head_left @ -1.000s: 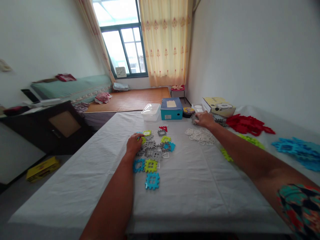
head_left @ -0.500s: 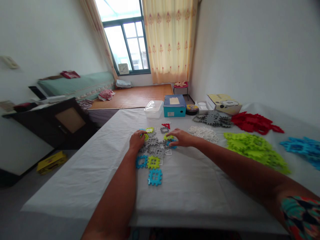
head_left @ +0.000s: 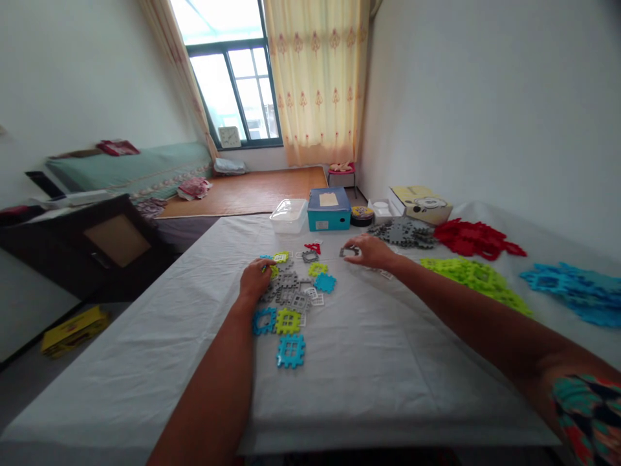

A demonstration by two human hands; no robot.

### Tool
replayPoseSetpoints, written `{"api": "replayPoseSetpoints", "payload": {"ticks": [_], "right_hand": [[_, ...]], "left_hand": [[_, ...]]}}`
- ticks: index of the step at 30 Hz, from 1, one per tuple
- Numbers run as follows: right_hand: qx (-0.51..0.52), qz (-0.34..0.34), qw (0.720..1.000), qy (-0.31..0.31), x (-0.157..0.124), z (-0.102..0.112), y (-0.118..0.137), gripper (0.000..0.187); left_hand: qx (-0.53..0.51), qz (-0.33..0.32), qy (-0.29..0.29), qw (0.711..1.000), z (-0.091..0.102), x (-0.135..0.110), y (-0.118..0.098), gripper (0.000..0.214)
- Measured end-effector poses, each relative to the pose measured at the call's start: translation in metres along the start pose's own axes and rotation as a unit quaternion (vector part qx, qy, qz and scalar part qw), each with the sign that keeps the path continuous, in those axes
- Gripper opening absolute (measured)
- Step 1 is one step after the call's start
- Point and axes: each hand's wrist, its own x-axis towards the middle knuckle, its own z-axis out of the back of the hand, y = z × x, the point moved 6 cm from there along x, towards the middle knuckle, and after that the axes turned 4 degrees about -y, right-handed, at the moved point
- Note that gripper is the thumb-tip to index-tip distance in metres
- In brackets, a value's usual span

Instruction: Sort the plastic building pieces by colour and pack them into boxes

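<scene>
My right hand has thumb and fingers closed on a grey plastic toothed frame block, held just above the cloth. My left hand rests at the left side of the small block cluster, its fingers stretched over a lime green block. In that cluster lie several grey toothed blocks, a lime window block, a blue window block and a blue frame block. A solid blue block and a small red triangular piece lie between my hands.
Piles of grey blocks, red blocks, lime blocks and blue blocks lie on the right. A clear plastic box, a blue box and a yellow box stand along the back.
My right hand has moved right and back, away from the cluster, and now holds a grey frame block. The solid blue block it covered is uncovered. The left hand stays at the cluster.
</scene>
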Motion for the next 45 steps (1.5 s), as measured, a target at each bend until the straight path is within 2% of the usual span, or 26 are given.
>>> {"api": "replayPoseSetpoints", "payload": {"ticks": [4,7,10,13,15,18,21,23,25,28,32,40,43,45], "right_hand": [[-0.131,-0.176,0.976,-0.015,0.001,0.035,-0.106,0.039],[-0.158,-0.254,0.953,-0.043,-0.006,0.057,-0.168,0.043],[-0.138,-0.262,0.954,-0.044,-0.008,0.065,-0.203,0.039],[-0.112,-0.283,0.950,-0.070,-0.006,0.071,-0.212,0.040],[-0.091,-0.293,0.945,-0.114,-0.001,0.075,-0.200,0.042],[-0.028,-0.227,0.962,-0.146,0.011,0.065,-0.149,0.039],[0.066,-0.080,0.991,-0.082,0.020,0.030,-0.069,0.034],[0.101,0.000,0.995,-0.022,0.020,0.001,-0.015,0.030],[0.105,0.030,0.994,0.004,0.020,-0.024,0.025,0.030],[0.098,0.037,0.994,0.012,0.029,-0.049,0.061,0.035],[0.084,0.028,0.996,0.018,0.050,-0.065,0.079,0.036],[0.064,0.010,0.997,0.034,0.070,-0.081,0.089,0.034],[0.049,-0.007,0.999,0.004,0.070,-0.069,0.073,0.044],[0.017,-0.038,0.999,-0.021,0.068,-0.052,0.047,0.047]], "left_hand": [[0.009,-0.002,0.009,1.000,-0.002,0.001,0.002,0.032],[0.003,-0.004,0.006,1.000,-0.004,0.002,0.004,0.032],[0.001,-0.007,0.002,1.000,-0.004,0.001,0.004,0.032],[0.003,-0.005,0.000,1.000,-0.003,0.001,0.004,0.032],[0.006,-0.001,0.001,1.000,-0.002,0.002,0.003,0.032],[0.004,0.002,0.003,1.000,-0.002,0.002,0.002,0.032],[0.001,0.009,-0.002,1.000,0.000,0.001,0.002,0.032],[0.000,0.012,-0.007,1.000,0.001,-0.001,0.001,0.031],[-0.004,0.013,-0.011,1.000,0.004,-0.002,-0.001,0.032],[-0.009,0.019,-0.008,1.000,0.006,-0.003,-0.004,0.031],[-0.011,0.022,0.003,1.000,0.005,-0.002,-0.007,0.032],[-0.010,0.013,0.003,1.000,-0.001,0.000,0.003,0.032],[-0.005,0.014,0.009,1.000,-0.003,0.000,0.004,0.032],[-0.003,0.015,0.007,1.000,-0.002,0.000,0.004,0.032]]}}
